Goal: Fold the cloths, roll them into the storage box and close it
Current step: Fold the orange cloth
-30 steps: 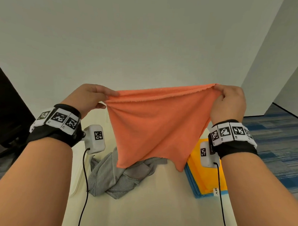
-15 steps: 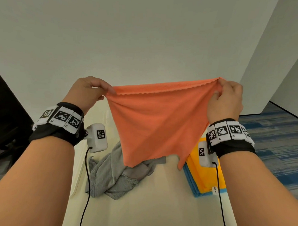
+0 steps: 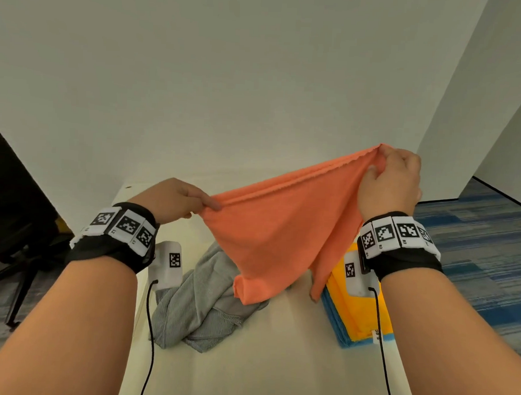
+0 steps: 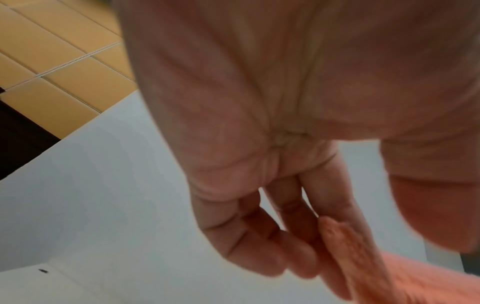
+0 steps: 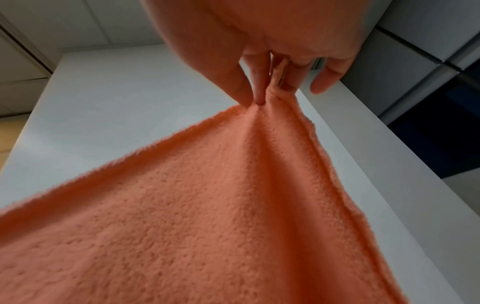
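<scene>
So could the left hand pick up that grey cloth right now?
Probably not yet: the left hand is pinching a corner of the orange cloth held up above the grey cloth. It would need to let go first.

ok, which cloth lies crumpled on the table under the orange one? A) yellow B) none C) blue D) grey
D: the grey cloth lies bunched on the table beneath the hanging orange cloth; the yellow cloth and blue cloth sit flat in a stack to the right.
</scene>
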Demonstrator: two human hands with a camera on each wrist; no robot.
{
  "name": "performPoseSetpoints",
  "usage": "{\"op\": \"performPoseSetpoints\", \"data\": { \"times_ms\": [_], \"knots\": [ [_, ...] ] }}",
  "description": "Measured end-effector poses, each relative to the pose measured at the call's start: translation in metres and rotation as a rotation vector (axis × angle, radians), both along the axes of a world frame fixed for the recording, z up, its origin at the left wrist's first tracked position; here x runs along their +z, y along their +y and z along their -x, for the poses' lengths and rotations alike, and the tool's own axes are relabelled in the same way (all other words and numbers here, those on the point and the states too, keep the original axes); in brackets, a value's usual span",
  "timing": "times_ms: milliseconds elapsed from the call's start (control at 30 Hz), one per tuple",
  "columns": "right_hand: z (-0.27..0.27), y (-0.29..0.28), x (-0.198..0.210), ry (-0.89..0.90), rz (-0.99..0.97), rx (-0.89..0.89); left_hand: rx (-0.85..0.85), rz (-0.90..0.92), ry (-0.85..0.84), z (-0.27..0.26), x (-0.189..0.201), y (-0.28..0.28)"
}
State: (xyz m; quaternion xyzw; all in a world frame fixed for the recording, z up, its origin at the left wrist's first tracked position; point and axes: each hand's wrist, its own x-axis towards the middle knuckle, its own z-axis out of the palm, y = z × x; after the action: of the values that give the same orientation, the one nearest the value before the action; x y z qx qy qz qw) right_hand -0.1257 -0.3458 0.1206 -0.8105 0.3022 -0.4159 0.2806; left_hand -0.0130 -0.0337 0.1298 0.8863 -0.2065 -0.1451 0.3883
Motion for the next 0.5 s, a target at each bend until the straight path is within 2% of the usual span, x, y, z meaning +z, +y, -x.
{"op": "performPoseSetpoints", "data": {
  "times_ms": [67, 200, 500],
  "knots": [
    [-0.001, 0.0, -0.003, 0.016, -0.013, -0.001, -0.006, 0.007, -0.001, 0.002, -0.002, -0.001],
    [-0.002, -0.002, -0.004, 0.01, -0.039, -0.005, 0.035, -0.086, -0.225, -0.001, -0.003, -0.001],
    [-0.004, -0.007, -0.002, -0.001, -0.134, 0.005, 0.241, 0.17, -0.417, -0.014, -0.006, 0.008]
  ]
}}
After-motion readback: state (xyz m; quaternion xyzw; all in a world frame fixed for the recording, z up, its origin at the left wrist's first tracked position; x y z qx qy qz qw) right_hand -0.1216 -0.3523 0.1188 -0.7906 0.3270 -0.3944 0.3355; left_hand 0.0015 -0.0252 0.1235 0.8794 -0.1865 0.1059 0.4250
